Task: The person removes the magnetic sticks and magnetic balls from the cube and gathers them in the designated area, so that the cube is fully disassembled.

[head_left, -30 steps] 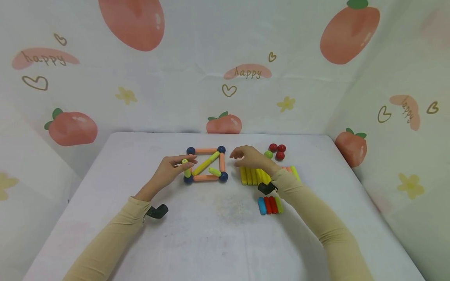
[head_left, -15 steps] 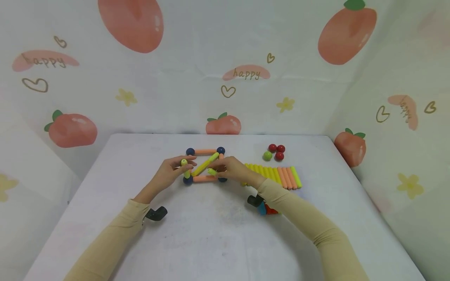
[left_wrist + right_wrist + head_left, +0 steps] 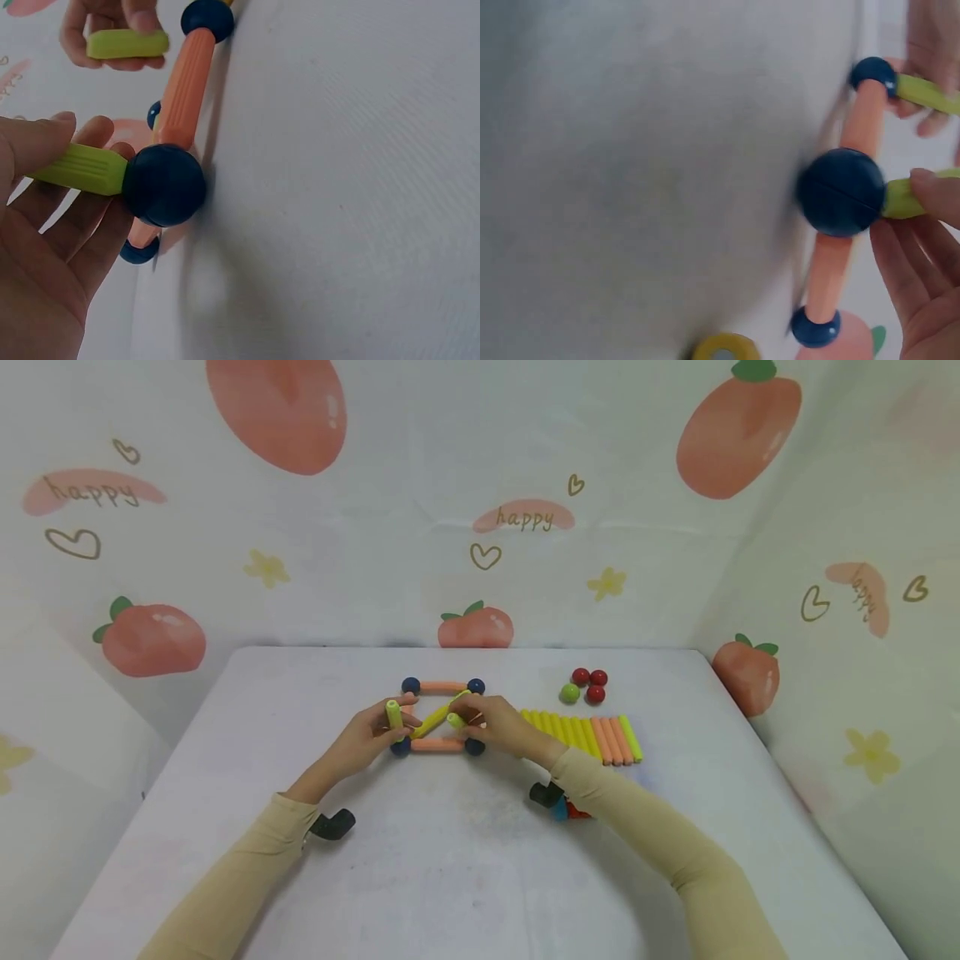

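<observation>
Left hand point(image 3: 358, 739) pinches lime rod point(image 3: 394, 716) on near-left navy ball point(image 3: 163, 186); right hand point(image 3: 508, 727) pinches second lime rod point(image 3: 455, 721) at near-right navy ball point(image 3: 841, 193). Coral-rod square point(image 3: 438, 745) lies toward table point(image 3: 450, 860)'s far edge.

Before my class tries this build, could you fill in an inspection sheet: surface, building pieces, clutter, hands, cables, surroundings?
Surface: white tabletop with faint smudges.
Building pieces: square frame of navy balls and orange sticks, yellow diagonal inside.
Clutter: row of spare sticks, three red balls, one green ball; blue and red pieces partly hidden by the right sleeve.
Hands: left hand pinches a lime stick touching the near-left ball; right hand holds another lime stick at the near-right ball.
Cables: nothing seen.
Surroundings: pale fruit-patterned backdrop.
</observation>
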Tool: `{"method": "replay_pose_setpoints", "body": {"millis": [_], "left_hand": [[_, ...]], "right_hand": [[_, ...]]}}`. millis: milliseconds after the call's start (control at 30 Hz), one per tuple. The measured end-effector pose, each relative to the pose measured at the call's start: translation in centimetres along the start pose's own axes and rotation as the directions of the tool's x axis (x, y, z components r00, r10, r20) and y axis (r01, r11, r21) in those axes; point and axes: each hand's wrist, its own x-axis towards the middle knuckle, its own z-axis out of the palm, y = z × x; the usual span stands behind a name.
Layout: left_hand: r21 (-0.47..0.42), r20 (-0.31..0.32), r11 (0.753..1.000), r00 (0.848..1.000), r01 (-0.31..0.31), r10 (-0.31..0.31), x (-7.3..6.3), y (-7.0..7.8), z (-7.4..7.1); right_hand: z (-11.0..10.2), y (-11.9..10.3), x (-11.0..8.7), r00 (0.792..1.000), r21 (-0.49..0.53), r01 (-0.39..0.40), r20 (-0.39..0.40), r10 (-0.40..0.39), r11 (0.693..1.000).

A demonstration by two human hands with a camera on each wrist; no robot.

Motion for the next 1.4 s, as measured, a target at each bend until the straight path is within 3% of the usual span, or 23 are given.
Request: {"method": "replay_pose_setpoints", "body": {"millis": [100, 333, 467, 600, 900, 1067, 1400], "left_hand": [[0.021, -0.003, 1.0, 1.0, -0.023, 0.023, -0.1, -0.1, 0.2], [0.067, 0.002, 0.998, 1.0, 0.02, -0.02, -0.3, 0.0, 0.3], [0.092, 0.006, 0.996, 1.0, 0.018, -0.019, -0.5, -0.1, 0.2], [0.118, 0.004, 0.993, 1.0, 0.022, -0.023, -0.6, -0.2, 0.3], [0.163, -0.047, 0.985, 0.998, 0.048, -0.04, -0.8, 0.2, 0.7], [0.187, -0.063, 0.981, 0.997, 0.059, -0.048, -0.7, -0.7, 0.8], [0.194, -0.096, 0.977, 0.993, 0.092, -0.075, -0.7, -0.8, 1.0]], "right_hand": [[-0.9, 0.0, -0.6, 0.999, 0.06, -0.028, -0.043, 0.03, 0.998], [-4.8, 0.0, -4.4, 0.979, 0.174, -0.16, -0.097, 0.179, 0.972], [-6.8, 1.0, -7.8, 0.959, 0.171, -0.261, -0.07, 0.276, 0.95], [-8.2, 2.2, -11.4, 0.929, 0.173, -0.365, 0.014, 0.369, 0.915], [-9.1, 4.6, -17.6, 0.885, 0.197, -0.465, 0.133, 0.446, 0.863], [-9.0, 5.1, -19.2, 0.875, 0.248, -0.481, 0.192, 0.444, 0.841], [-8.4, 5.7, -19.6, 0.855, 0.258, -0.513, 0.236, 0.462, 0.819]]}}
